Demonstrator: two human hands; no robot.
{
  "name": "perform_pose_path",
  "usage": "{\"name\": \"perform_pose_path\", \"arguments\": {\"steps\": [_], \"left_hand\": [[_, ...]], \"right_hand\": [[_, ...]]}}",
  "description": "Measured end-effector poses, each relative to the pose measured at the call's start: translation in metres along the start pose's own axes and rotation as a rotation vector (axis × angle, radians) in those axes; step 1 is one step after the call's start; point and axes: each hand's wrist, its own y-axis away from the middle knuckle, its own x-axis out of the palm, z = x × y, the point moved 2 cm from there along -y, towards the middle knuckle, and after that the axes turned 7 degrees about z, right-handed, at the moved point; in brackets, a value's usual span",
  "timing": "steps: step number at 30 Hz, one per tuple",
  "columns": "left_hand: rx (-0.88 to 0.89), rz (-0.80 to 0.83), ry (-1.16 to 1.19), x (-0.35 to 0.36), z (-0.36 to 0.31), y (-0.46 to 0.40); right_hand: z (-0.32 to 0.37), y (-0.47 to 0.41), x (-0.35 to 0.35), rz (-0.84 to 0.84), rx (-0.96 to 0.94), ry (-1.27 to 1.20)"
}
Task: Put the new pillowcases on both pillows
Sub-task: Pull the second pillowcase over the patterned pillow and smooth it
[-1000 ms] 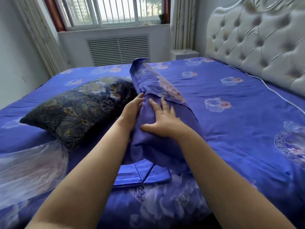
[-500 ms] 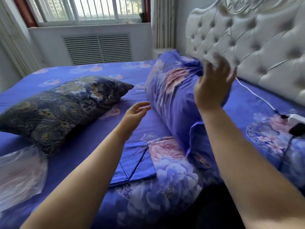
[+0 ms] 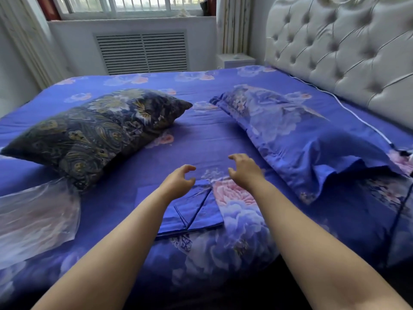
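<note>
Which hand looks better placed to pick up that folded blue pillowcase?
Probably the left hand: it hovers right over the folded pillowcase, fingers loosely curled and empty. The right hand hangs beyond the pillowcase's far corner, nearer the covered pillow.

Daylight enters a barred window [image 3: 143, 5] at 12 o'clock above a louvred radiator cover [image 3: 142, 52]; a tufted white headboard [image 3: 346, 52] rises at 2 o'clock.

Single head-worn view, angled forward and down across the bed [image 3: 201, 139] toward the window wall, close range
</note>
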Motion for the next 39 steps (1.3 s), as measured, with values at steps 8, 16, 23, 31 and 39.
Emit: {"name": "perform_pose_path", "arguments": {"steps": [8, 16, 23, 31, 39], "left_hand": [[0.009, -0.042, -0.144, 0.011, 0.0, -0.007], [-0.122, -0.02, -0.335, 0.019, 0.073, 0.026], [-0.035, -0.029, -0.369, 0.021, 0.099, 0.066], [-0.111, 0.079, 0.0, 0.027, 0.09, 0.064], [-0.077, 0.054, 0.738, 0.031, 0.058, 0.072]], "right_hand": [[-0.029, -0.013, -0.022, -0.251, 0.35, 0.164], [-0.003, 0.006, 0.048, 0.221, 0.402, 0.087], [0.077, 0.032, 0.11, 0.308, -0.129, 0.205], [0.07, 0.035, 0.097, 0.232, -0.103, -0.045], [0.071, 0.055, 0.086, 0.036, -0.025, -0.377]]}}
